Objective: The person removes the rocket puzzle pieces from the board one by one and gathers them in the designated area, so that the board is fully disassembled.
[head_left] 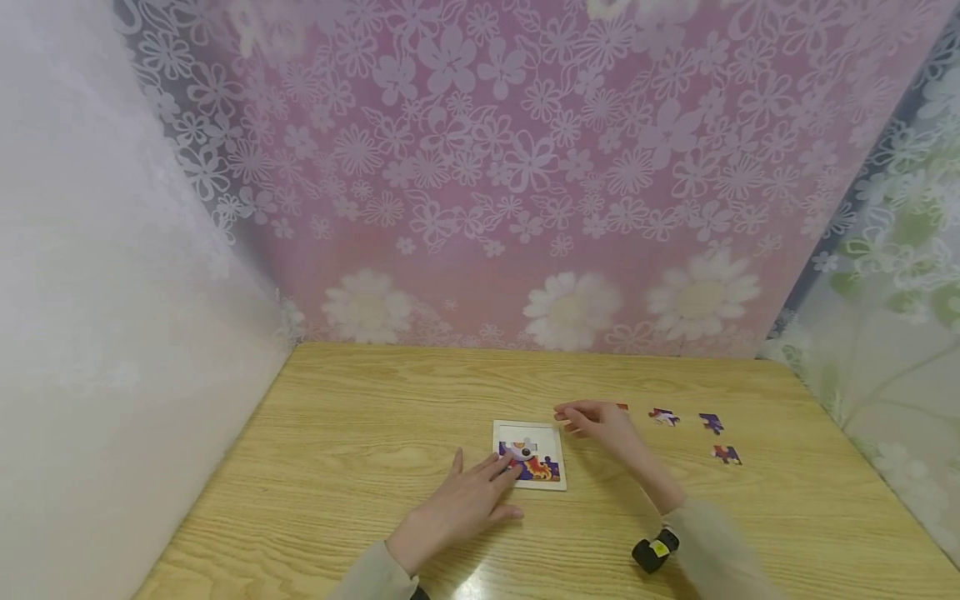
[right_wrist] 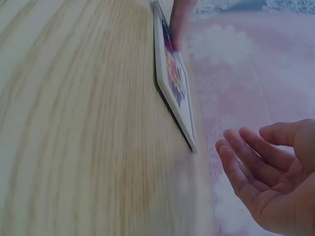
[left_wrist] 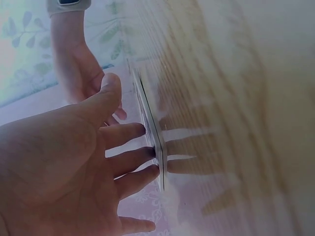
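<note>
A square puzzle board (head_left: 530, 486) with a pale frame lies on the table, partly filled with purple, red and white picture pieces. My left hand (head_left: 468, 497) rests its spread, fairly straight fingertips on the board's left part, covering some of the picture. In the left wrist view those fingers (left_wrist: 133, 160) reach the board's edge (left_wrist: 158, 142). My right hand (head_left: 600, 425) hovers just beyond the board's upper right corner. Seen in the right wrist view, its fingers (right_wrist: 246, 162) are loosely bent with the thumb apart, and no piece shows between them.
Loose puzzle pieces lie to the right: a red one (head_left: 622, 407) partly behind the right hand, a red-and-white one (head_left: 663, 417), a purple one (head_left: 710, 423) and a mixed-colour one (head_left: 726, 454). A flowered curtain (head_left: 487, 208) hangs behind the wooden table (head_left: 337, 433).
</note>
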Demonstrator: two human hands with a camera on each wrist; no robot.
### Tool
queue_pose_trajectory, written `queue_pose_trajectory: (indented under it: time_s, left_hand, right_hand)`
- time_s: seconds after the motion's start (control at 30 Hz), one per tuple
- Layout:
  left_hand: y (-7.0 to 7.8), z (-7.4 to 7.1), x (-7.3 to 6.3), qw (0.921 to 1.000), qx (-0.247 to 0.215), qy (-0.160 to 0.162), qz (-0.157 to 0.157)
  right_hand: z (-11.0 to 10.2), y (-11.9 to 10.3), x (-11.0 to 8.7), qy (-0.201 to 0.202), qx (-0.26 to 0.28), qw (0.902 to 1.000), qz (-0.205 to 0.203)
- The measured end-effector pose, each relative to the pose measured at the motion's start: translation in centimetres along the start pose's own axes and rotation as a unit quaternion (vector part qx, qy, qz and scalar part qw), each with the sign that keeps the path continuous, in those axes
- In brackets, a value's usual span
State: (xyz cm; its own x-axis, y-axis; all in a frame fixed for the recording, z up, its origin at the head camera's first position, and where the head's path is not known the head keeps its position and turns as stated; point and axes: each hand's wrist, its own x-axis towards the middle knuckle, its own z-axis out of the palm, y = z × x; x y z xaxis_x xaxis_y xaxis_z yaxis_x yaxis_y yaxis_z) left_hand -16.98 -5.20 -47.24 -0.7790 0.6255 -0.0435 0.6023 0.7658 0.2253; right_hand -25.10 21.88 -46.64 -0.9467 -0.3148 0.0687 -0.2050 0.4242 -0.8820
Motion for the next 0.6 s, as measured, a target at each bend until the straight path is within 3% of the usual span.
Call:
queue_pose_trajectory:
  time_s: [0.6]
  left_hand:
    - [0.3,-0.4,0.0,0.9999,0.007,-0.006,-0.008]
  right_hand:
    - [3.5,-0.2,1.9,-0.051,-0.077,0.9957,0.01]
